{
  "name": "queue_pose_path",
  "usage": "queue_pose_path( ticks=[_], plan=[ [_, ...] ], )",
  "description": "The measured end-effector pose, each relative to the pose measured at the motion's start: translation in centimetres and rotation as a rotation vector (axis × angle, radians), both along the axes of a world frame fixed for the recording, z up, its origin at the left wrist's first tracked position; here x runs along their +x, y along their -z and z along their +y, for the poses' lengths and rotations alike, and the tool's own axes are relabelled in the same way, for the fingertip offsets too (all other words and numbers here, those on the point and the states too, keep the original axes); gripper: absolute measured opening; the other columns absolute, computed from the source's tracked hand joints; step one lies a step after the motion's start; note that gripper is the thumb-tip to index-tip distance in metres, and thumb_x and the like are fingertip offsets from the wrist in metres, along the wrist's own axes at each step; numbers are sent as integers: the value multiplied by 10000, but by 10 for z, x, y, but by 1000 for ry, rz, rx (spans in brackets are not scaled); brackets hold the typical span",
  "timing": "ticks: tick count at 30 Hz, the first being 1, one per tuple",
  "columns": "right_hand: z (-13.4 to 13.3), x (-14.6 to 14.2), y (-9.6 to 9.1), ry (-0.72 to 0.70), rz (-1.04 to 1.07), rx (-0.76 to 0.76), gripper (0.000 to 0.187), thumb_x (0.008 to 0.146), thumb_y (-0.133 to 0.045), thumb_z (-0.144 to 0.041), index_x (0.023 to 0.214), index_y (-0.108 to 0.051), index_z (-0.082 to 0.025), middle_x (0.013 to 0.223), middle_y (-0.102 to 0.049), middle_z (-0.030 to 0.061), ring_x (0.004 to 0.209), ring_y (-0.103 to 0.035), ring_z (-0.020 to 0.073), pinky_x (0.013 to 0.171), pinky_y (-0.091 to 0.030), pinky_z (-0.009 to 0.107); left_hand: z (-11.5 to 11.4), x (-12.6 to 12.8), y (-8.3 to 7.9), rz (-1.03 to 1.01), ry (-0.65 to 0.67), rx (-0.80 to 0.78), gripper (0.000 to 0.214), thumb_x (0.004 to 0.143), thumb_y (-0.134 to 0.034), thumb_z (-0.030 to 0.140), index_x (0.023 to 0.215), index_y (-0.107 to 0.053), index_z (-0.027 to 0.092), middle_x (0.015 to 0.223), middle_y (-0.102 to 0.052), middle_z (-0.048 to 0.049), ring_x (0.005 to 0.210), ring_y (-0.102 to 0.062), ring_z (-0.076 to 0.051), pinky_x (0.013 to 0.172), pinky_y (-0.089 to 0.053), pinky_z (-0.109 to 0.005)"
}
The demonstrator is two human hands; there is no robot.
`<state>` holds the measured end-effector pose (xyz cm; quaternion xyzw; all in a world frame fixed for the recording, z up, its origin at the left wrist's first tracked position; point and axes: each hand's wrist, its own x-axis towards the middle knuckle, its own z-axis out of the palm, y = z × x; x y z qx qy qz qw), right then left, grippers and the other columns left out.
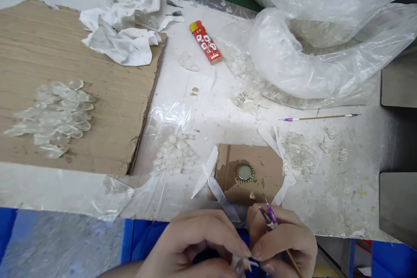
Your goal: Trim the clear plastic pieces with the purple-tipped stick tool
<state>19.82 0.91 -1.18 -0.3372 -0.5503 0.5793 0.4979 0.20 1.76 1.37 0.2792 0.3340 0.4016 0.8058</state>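
Observation:
Both hands meet at the bottom edge of the head view, just in front of the table. My left hand (192, 243) is curled, its fingertips pinching a small clear piece (241, 264). My right hand (283, 243) is closed too, pressing on the same piece while gripping a thin purple-tipped brush (270, 217) that points up and away. Directly beyond the hands lies a small cardboard square (260, 165) taped to the table, with a round metal cap (244, 173) on it.
A large cardboard sheet (42, 47) at left carries a pile of clear pieces (55, 113) and crumpled white cloth (124, 21). Small white bits (176, 154), a red lighter (206, 42), a second brush (321, 117) and a big plastic bag (319, 39) lie around.

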Motion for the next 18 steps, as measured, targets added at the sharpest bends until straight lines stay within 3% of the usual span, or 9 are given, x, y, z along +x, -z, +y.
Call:
queue_pose_path(
  ticks=[3, 7, 10, 13, 18],
  plan=[
    [4, -2, 1, 25, -2, 63, 155, 1058, -669, -327, 1151, -792, -320, 674, -605, -14, 481, -558, 140, 438, -459, 246, -2, 3, 1, -171, 44, -186, 235, 923, -877, 217, 1084, -905, 386, 916, -899, -16, 769, -865, -143, 758, -675, -168],
    [13, -3, -2, -10, 39, 102, 193, 1074, -659, -343, 907, -733, -282, 614, -558, -41, 454, -510, 110, 445, -432, 229, -7, 4, 3, -145, 59, -229, 244, 882, -913, 175, 1045, -915, 357, 887, -888, -6, 778, -859, -136, 749, -667, -152],
    [13, -6, -4, -11, 55, 73, 115, 1043, -717, -331, 947, -765, -290, 610, -557, -48, 468, -498, 116, 438, -410, 229, -9, 2, 3, -56, 47, -131, 308, 874, -907, 131, 1071, -910, 368, 892, -882, -16, 795, -857, -163, 747, -680, -187],
    [8, -10, -5, -28, 105, -48, 43, 1017, -758, -326, 1025, -799, -314, 640, -559, -50, 503, -509, 118, 462, -400, 233, -9, 0, 3, 62, 5, 53, 371, 841, -927, 108, 1102, -905, 371, 868, -876, -24, 762, -835, -168, 748, -673, -198],
    [2, -16, -4, -28, 214, -242, 75, 997, -779, -352, 938, -797, -311, 655, -533, -56, 513, -472, 113, 513, -406, 250, -7, 1, 3, 189, -22, 205, 412, 868, -910, 137, 1188, -872, 394, 896, -876, -18, 737, -821, -159, 748, -671, -193]
  ],
)
